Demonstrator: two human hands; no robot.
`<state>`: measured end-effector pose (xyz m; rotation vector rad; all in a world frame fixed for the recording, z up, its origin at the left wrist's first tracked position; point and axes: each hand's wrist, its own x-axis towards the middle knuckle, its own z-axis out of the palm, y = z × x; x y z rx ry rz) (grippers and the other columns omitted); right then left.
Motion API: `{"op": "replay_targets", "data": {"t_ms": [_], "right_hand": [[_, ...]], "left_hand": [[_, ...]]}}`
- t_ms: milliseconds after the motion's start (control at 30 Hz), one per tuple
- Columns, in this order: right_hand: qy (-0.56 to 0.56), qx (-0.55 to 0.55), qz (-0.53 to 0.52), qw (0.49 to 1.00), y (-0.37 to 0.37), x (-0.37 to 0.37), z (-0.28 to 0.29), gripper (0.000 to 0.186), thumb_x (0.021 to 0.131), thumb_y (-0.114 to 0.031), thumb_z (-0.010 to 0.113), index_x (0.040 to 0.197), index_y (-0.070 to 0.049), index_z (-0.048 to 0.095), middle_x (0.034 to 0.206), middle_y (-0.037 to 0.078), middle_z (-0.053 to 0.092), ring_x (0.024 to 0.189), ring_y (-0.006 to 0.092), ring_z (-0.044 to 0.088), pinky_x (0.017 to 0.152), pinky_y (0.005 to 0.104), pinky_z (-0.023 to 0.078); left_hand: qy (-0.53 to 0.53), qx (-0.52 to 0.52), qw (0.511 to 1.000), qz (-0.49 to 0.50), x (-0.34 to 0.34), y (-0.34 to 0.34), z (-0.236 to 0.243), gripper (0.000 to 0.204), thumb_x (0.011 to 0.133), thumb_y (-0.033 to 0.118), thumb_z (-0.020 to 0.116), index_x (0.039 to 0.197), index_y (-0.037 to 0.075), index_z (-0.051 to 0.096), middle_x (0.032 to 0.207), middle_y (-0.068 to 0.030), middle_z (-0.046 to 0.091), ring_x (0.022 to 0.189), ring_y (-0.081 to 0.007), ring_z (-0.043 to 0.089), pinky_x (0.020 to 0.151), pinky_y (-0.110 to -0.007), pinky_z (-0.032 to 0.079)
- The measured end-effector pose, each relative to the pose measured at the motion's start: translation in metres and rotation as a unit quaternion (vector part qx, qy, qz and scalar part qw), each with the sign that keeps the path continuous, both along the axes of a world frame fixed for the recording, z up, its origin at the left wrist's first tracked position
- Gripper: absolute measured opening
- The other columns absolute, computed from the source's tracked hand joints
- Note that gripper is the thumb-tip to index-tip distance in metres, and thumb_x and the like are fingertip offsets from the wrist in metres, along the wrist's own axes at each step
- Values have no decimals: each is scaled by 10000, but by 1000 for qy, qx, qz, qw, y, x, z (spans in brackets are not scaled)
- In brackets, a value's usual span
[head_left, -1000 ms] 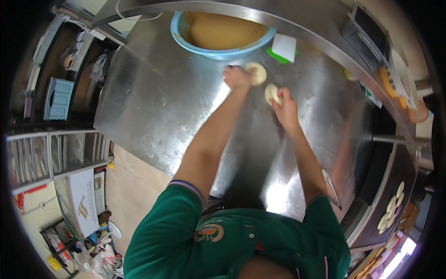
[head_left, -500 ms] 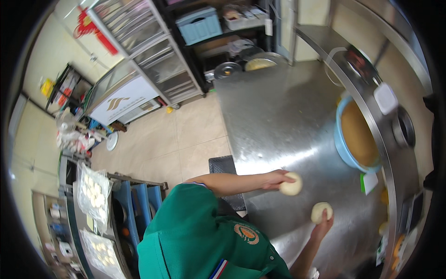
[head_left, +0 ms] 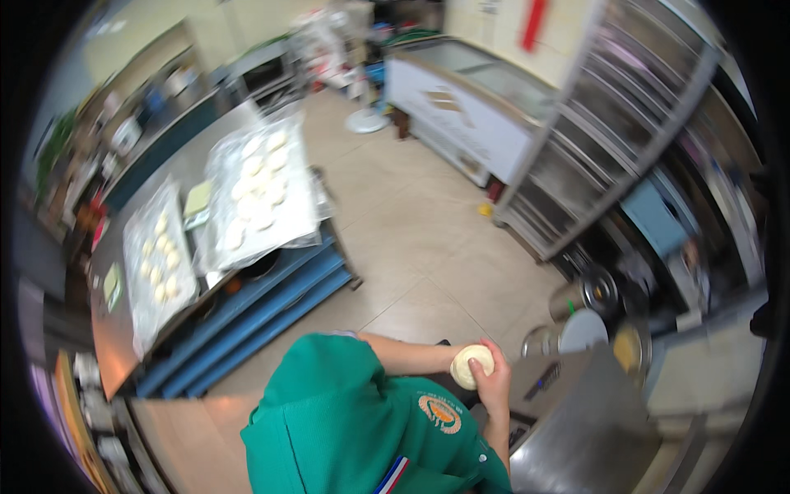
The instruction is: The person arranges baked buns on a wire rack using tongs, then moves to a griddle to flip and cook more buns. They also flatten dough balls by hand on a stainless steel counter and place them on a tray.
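A round, pale dough ball point(head_left: 467, 367) is held in front of my body, its top looking flattened. My right hand point(head_left: 491, 385) grips it from the right, thumb pressed on the top face and fingers around the far edge. My left forearm point(head_left: 407, 356) reaches to the ball's left side. The left hand is mostly hidden behind the dough, apparently holding it from beneath. Only one ball shows clearly; whether a second lies under it I cannot tell.
To the left, a metal table point(head_left: 115, 337) carries trays with pale dough pieces point(head_left: 262, 185) under plastic, and a small scale point(head_left: 197, 202). A chest freezer point(head_left: 461, 115) and a tray rack point(head_left: 609, 132) stand at the back. Steel worktop point(head_left: 597, 428) lies at the right; lidded pots point(head_left: 599, 290) stand beyond it.
My body and view have turned left, away from the steel worktop toward the trays. My hands, apart before with a dough ball each, are now together at the dough.
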<state>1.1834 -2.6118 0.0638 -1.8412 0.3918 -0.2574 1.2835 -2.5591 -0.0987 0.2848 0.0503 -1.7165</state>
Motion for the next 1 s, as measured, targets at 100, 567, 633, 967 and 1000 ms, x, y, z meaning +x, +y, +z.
{"op": "replay_targets", "data": {"t_ms": [100, 567, 633, 967, 1000], "right_hand": [[9, 44, 83, 996, -2, 128, 1, 474, 813, -96, 714, 1254, 16, 579, 1111, 163, 654, 1049, 237, 619, 925, 352, 488], [22, 90, 413, 906, -66, 497, 2, 465, 820, -74, 694, 1261, 14, 575, 1156, 142, 627, 1072, 222, 597, 948, 343, 475], [25, 64, 465, 883, -77, 549, 6, 473, 821, -91, 698, 1265, 15, 572, 1156, 146, 630, 1065, 229, 604, 936, 348, 479], [15, 10, 610, 793, -57, 746, 3, 507, 796, -101, 722, 1273, -10, 576, 1095, 162, 654, 1010, 240, 629, 909, 352, 490], [25, 14, 612, 791, -50, 764, 1, 513, 790, -95, 728, 1272, -11, 576, 1094, 162, 654, 1008, 239, 629, 908, 351, 491]], "left_hand": [[13, -10, 998, 65, 117, 13, 0, 344, 912, 333, 495, 998, 39, 652, 963, -137, 706, 830, -285, 702, 715, -429, 590], [-17, -32, 942, 333, 432, -6, -2, 269, 932, 282, 550, 1029, 51, 648, 983, -133, 702, 858, -255, 704, 731, -408, 600], [-46, -14, 919, 391, 461, -14, 9, 259, 941, 263, 551, 1063, 54, 641, 1009, -122, 698, 881, -242, 701, 755, -404, 599], [-58, 19, 801, 595, 614, -8, 3, 265, 971, 252, 519, 1136, 71, 620, 1092, -97, 681, 945, -213, 687, 800, -376, 589], [-59, 20, 796, 603, 632, -3, 0, 263, 972, 255, 516, 1129, 71, 622, 1086, -96, 682, 939, -213, 688, 795, -374, 589]]}}
